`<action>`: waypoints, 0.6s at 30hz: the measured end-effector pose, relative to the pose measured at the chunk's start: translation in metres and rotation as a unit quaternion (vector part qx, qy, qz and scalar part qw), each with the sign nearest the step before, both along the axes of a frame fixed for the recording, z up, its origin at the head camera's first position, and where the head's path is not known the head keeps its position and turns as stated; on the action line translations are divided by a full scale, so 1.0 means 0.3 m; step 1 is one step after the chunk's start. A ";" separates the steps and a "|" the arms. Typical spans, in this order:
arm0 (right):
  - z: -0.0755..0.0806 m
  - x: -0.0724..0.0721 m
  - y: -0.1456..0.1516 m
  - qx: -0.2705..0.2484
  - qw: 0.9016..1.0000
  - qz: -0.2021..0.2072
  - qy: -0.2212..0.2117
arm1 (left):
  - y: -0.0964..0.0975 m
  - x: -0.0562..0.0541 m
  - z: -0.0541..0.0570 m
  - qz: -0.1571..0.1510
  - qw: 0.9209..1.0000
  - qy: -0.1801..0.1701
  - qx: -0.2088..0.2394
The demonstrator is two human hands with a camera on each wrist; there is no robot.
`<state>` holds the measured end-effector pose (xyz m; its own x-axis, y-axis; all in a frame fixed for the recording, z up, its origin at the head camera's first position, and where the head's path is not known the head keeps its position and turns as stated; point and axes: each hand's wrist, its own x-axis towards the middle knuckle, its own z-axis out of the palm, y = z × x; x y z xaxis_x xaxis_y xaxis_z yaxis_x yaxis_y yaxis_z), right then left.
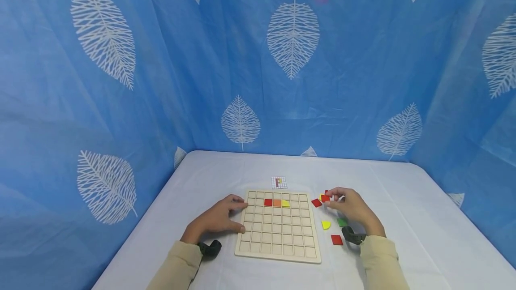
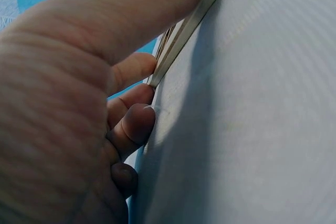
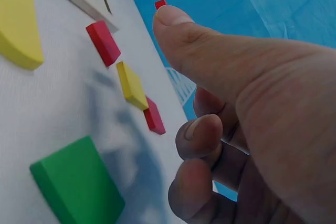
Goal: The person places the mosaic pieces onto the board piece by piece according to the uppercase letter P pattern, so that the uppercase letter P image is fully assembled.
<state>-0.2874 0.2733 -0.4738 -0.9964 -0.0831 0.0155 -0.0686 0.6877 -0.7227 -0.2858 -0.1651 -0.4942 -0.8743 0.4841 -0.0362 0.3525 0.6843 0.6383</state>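
Observation:
My right hand (image 1: 354,207) pinches a small red square tile (image 1: 325,198) between thumb and fingers, raised over the table right of the board. In the right wrist view only a corner of that red tile (image 3: 160,3) shows past the thumb. My left hand (image 1: 217,215) rests at the left edge of a wooden grid board (image 1: 278,258), thumb and fingertips touching its rim. Lying in the board's upper cells are a red tile (image 1: 268,202), an orange tile (image 1: 277,202) and a yellow piece (image 1: 285,203), side by side.
Right of the board lie a red tile (image 1: 316,202), a yellow tile (image 3: 131,85), another red tile (image 3: 154,116), a yellow rounded piece (image 1: 326,225), a green tile (image 1: 342,222) and a nearer red tile (image 1: 337,240). A printed pattern card (image 1: 279,182) lies behind the board.

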 end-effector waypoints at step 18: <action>0.079 0.006 -0.043 0.019 0.998 -0.007 0.054 | 0.001 0.001 -0.004 0.000 1.000 0.002 -0.001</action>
<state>-0.2857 0.2605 -0.4502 -0.9901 -0.0714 0.1207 -0.1351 0.7159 -0.6850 -0.2855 -0.1647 -0.4954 -0.8745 0.4840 -0.0330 0.3551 0.6850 0.6361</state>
